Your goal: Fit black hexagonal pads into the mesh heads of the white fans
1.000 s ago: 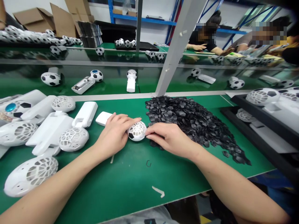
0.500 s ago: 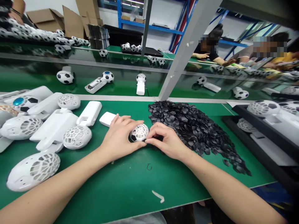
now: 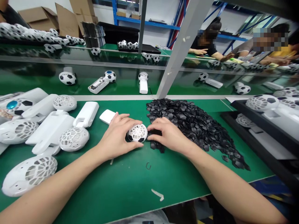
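My left hand (image 3: 118,132) is curved round a white football-patterned housing (image 3: 138,133) with an openwork grille and a few black patches, thumb below and fingers above. A white handle (image 3: 107,116) shows behind that hand. Close to the ball's right side is my right hand (image 3: 167,135), its thumb and forefinger a little apart with nothing visible between them. Beside and behind it spreads a heap of small black pieces (image 3: 193,121) on the green table (image 3: 130,186).
At the left lie several white housings (image 3: 50,127) with handles. Black trays (image 3: 263,137) holding more housings stand at the right. Beyond a grey post (image 3: 179,46), a belt (image 3: 116,88) carries football-shaped units. Two people (image 3: 210,40) sit across at the back right.
My right thumb and forefinger have parted and moved slightly off the ball. A black patch now shows at the ball's lower right edge. The units on the belt have shifted slightly right.
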The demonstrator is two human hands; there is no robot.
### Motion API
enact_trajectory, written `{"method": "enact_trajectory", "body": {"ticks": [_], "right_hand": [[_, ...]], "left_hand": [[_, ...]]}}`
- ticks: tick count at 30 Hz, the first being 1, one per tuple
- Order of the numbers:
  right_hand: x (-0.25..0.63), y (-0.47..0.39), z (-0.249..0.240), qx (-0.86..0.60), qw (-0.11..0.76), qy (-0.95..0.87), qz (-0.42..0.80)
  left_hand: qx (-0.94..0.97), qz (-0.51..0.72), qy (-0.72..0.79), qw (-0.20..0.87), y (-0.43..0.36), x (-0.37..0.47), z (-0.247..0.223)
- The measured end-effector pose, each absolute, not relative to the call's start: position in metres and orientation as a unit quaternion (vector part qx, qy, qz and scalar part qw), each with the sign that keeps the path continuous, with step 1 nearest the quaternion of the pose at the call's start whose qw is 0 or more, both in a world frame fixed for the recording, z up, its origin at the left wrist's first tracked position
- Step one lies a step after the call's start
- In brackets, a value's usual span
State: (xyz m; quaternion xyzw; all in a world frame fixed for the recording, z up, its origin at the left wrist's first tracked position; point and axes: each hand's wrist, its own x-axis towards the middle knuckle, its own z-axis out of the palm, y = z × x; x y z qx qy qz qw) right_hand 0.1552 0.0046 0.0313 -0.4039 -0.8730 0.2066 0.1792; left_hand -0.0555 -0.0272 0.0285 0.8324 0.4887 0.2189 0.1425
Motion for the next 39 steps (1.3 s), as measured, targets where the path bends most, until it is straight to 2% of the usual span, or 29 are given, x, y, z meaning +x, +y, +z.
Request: {"method": "enact_trajectory", "body": {"ticks": [3,6,10,16,22,26,30,39], "right_hand": [[0.151,0.002,0.031,-0.411,0.110,-0.891,0.160],[0.145,-0.002,0.031,-0.425,0.092,-0.887,0.152],[0.146,-0.005,0.032,-0.410,0.127,-0.885,0.181],[0.154,-0.007,0.038,-0.359,0.203,-0.872,0.262],[0.150,-0.014,0.040,-0.338,0.274,-0.814,0.385],[0.147,-0.014,0.037,-0.308,0.274,-0.834,0.366],[0.146,-0.012,0.030,-0.261,0.297,-0.869,0.297],[0.135,-0.012,0.028,-0.219,0.284,-0.893,0.273]], "left_hand": [[0.833,0.188,0.493,0.167,-0.033,-0.055,0.033],[0.827,0.178,0.491,0.206,-0.039,-0.051,0.034],[0.809,0.228,0.497,0.215,-0.041,-0.047,0.032],[0.821,0.191,0.472,0.258,-0.038,-0.061,0.037],[0.824,0.213,0.450,0.271,-0.039,-0.062,0.035],[0.830,0.225,0.425,0.282,-0.039,-0.063,0.033],[0.824,0.219,0.432,0.294,-0.039,-0.062,0.034],[0.823,0.236,0.441,0.270,-0.040,-0.057,0.027]]}}
